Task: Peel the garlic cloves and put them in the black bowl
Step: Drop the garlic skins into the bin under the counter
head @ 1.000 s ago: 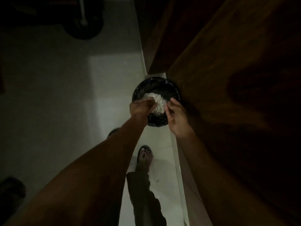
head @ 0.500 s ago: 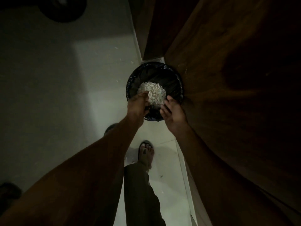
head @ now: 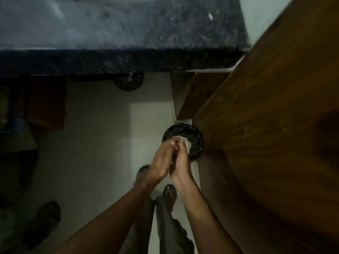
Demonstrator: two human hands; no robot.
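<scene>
A round black container [head: 183,130] with a dark liner stands on the floor beside the wooden panel. A pale heap of garlic skins [head: 185,142] lies inside it, partly hidden by my fingers. My left hand [head: 161,162] and my right hand [head: 181,164] are pressed palm to palm just above the container's near rim, fingers stretched forward over the heap. A small white scrap shows between the palms. No whole garlic clove is visible in the dim light.
A dark speckled stone counter [head: 128,57] runs across the top. A brown wooden panel [head: 266,125] fills the right side. My sandalled feet [head: 169,191] stand on the pale floor. A dark shoe [head: 45,217] lies lower left, and a round dark object [head: 128,82] sits under the counter.
My hands were apart at the heap of skins; now they are drawn back and pressed together. The view has tilted up, bringing the counter into sight.
</scene>
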